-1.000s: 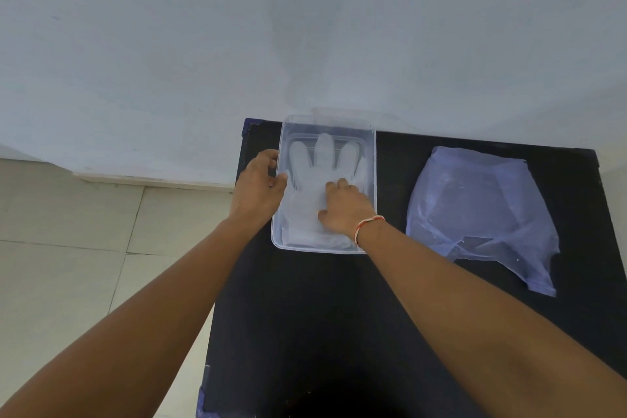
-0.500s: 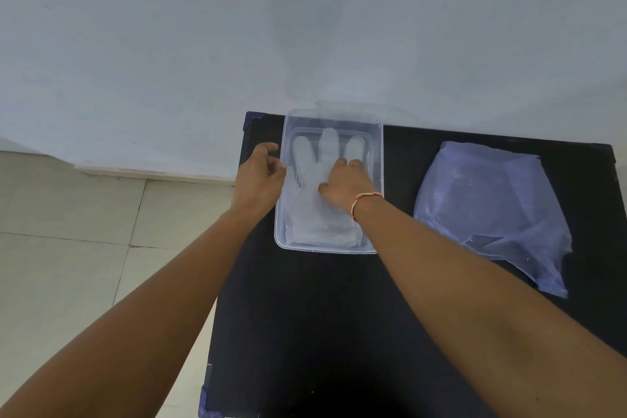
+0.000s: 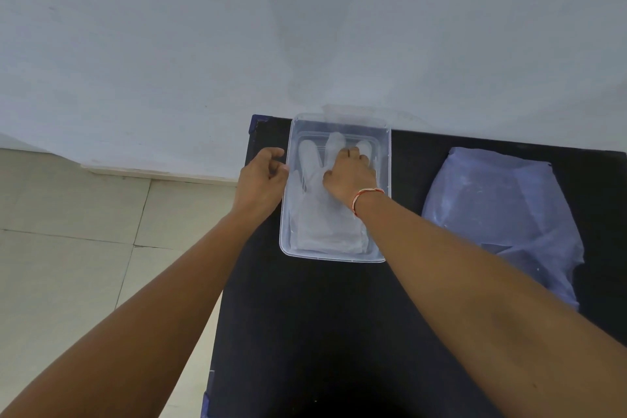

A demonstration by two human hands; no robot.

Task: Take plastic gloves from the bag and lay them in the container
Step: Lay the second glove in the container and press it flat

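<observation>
A clear plastic container (image 3: 382, 159) sits at the far left of the black table (image 3: 305, 332), against the wall. A translucent plastic glove (image 3: 325, 224) lies flat inside it, fingers pointing to the wall. My right hand (image 3: 349, 173) rests in the container and presses its bent fingers down on the glove's finger part, hiding two of them. My left hand (image 3: 263, 180) is curled against the outside of the container's left rim, thumb and fingers on the wall. The bluish plastic bag (image 3: 502, 214) lies flat to the right, apart from both hands.
A pale wall (image 3: 305, 27) stands directly behind the table. The table's left edge drops to a tiled floor (image 3: 84, 248). A red-and-white thread band circles my right wrist (image 3: 366, 197).
My right hand has slid forward along the glove, from its palm to its fingers. My left hand has stayed at the container's left rim.
</observation>
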